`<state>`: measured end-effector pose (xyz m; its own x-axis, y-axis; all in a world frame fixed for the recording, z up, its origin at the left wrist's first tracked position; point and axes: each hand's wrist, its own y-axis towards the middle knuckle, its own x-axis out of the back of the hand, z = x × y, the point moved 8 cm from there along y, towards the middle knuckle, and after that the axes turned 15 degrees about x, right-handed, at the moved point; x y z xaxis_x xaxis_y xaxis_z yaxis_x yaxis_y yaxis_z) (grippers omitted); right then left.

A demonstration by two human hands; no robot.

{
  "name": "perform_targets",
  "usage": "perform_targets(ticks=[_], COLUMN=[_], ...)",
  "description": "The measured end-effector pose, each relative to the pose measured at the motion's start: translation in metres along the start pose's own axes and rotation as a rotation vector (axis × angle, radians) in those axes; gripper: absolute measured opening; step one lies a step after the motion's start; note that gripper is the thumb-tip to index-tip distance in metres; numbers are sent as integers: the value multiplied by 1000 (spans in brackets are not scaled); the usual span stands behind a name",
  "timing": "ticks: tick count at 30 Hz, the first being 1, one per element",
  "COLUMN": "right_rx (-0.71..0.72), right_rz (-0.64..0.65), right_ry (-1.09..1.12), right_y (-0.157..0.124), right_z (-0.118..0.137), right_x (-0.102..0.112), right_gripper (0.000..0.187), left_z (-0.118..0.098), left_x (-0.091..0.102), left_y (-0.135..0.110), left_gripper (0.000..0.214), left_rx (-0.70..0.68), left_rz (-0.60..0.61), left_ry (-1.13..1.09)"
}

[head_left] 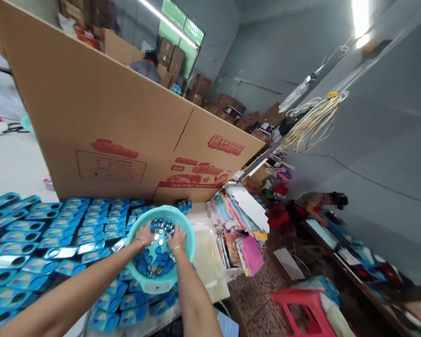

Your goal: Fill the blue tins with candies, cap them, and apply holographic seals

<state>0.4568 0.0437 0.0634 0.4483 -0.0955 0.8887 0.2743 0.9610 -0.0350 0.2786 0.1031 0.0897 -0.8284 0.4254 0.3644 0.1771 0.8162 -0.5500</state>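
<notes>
A light turquoise plastic basin [189, 229] rests on top of rows of blue boxes. Inside it lie many small round blue and silver pieces [164, 261], like tin lids or caps. My left hand [145, 235] reaches over the basin's left side, its fingers spread at the pieces. Opposite it, my right hand [177, 238] extends in from the right side, fingers apart too. Neither hand shows a piece gripped in it, though some fingertips are hard to make out. The blue boxes [31, 250], each with a dark oval opening, cover the table around the basin.
A tall cardboard sheet [126, 107] stands behind the boxes. Stacked printed cards [231, 210] and pale sheets [208, 255] lie right of the basin. A red stool [301, 304] is on the floor. One person [310, 203] bends at another table; another [147, 68] is behind the cardboard.
</notes>
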Motion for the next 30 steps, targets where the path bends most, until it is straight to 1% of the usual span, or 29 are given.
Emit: perform_targets(ticks=[3,6,7,8,9,11,13,14,15,17,20,21,22,24,26,28,30], right_rx=[41,66,72,54,11,-112,-220,-244,-253,-291,-396,-428,-453,-494,-552,-593,-598], right_rz=[19,-36,-51,-56,-44,10,75,99,110,106,77,61,44,4,-38,-68,-83], right_ry=[-36,69,155,287,443,739,922,954,985,1166,1632,1768,1858,1939,1935,1909,1892], right_y=[21,28,29,29,28,24,18,14,11,4,-6,-8,-10,-11,-12,-14,-17], right_z=[10,14,14,11,7,-3,-13,-17,-20,-24,-18,-14,-10,-5,-4,-3,-2], right_x=[-28,-44,-46,-48,-50,-54,-52,-48,-42,-33,-25,-23,-21,-19,-20,-22,-24], right_gripper=[63,52,47,42,37,26,21,22,25,30,31,32,33,35,34,29,20], left_z=[9,20,24,27,31,37,42,44,44,41,28,22,17,10,7,7,10], left_x=[-18,-26,-27,-28,-28,-28,-27,-27,-26,-25,-21,-20,-18,-15,-11,-6,1], left_y=[24,35,37,39,41,45,46,45,43,35,18,12,4,-11,-26,-40,-54], left_gripper=[82,74,70,65,57,34,12,10,11,13,11,11,13,19,20,20,24], left_rx=[56,75,86,100,120,180,264,309,349,403,414,409,404,397,392,387,385], left_rz=[-99,-141,-142,-132,-114,-61,2,34,67,136,266,316,367,461,531,579,610], left_ry=[73,82,71,53,29,-36,-126,-184,-253,-419,-699,-787,-868,-1011,-1129,-1226,-1297])
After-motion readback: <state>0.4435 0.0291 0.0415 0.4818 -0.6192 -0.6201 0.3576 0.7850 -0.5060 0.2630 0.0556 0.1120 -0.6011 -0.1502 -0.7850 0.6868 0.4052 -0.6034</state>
